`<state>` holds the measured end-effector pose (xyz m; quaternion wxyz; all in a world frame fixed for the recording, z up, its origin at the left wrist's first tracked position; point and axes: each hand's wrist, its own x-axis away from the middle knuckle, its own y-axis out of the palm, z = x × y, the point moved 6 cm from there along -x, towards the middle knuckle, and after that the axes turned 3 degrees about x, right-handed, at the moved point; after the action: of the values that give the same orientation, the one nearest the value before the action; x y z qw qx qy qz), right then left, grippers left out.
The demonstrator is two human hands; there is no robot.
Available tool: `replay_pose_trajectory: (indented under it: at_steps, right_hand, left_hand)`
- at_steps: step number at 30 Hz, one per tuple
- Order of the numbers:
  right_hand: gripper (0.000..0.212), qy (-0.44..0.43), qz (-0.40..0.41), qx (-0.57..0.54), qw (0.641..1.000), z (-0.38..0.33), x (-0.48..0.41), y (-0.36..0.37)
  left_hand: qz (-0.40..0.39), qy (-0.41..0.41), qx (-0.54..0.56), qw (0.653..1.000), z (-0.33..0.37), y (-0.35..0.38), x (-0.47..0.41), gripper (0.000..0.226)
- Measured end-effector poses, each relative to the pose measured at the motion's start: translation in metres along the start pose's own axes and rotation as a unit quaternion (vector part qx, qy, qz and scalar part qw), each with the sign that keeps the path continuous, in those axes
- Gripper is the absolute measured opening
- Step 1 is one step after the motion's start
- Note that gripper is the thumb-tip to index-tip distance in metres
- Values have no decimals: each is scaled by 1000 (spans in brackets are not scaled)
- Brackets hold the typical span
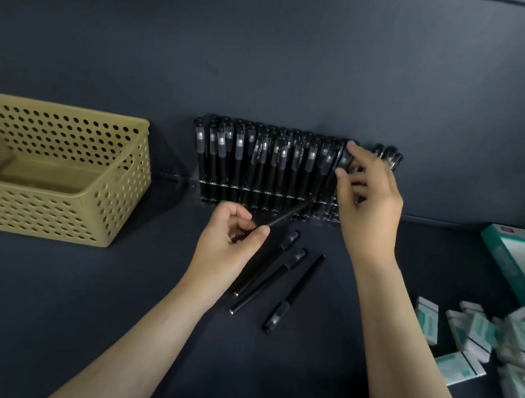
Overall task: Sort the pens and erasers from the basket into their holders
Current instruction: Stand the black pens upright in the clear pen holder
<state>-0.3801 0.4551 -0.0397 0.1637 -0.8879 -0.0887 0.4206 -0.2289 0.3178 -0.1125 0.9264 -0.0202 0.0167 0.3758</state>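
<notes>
Slotting pens into the rack (218, 191) was the step in hand. The right hand (368, 199) pinched the cap of a pen (346, 158) standing near the rack's right end, seemingly seating it in a slot; whether it was fully down could not be told. The left hand (229, 238) gripped a spare pen (285, 217) between thumb and curled fingers, its far end aimed at the rack. Three loose pens (278, 267) lay on the table (73, 307) between the forearms, just in front of the rack. Next, as I judged it, the right hand needed to let go once its pen stood firm, then take the spare and find a free slot; few seemed left. The rack was nearly full of upright black pens. The basket (111, 199), well to the left, looked empty. The erasers (477, 330) lay heaped on the table at far right, beside a tilted green box (519, 262), probably their holder, its inside unclear.
</notes>
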Motion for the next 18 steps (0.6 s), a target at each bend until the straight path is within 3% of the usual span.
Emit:
replay_pose_trajectory:
  at_steps: [7,12,15,18]
  right_hand:
    - [47,7,-76,41,996,15,3,3]
    - [44,-40,-62,36,997,-7,3,-9]
    - [24,-39,-176,-13,984,-14,6,1]
    - [14,41,-306,-85,947,-15,18,15]
  left_hand:
    - [7,43,24,999,12,-6,3,15]
    - [4,35,67,997,18,-8,7,22]
    - [19,33,131,991,23,-5,7,20]
    - [23,34,173,984,28,1,6,16]
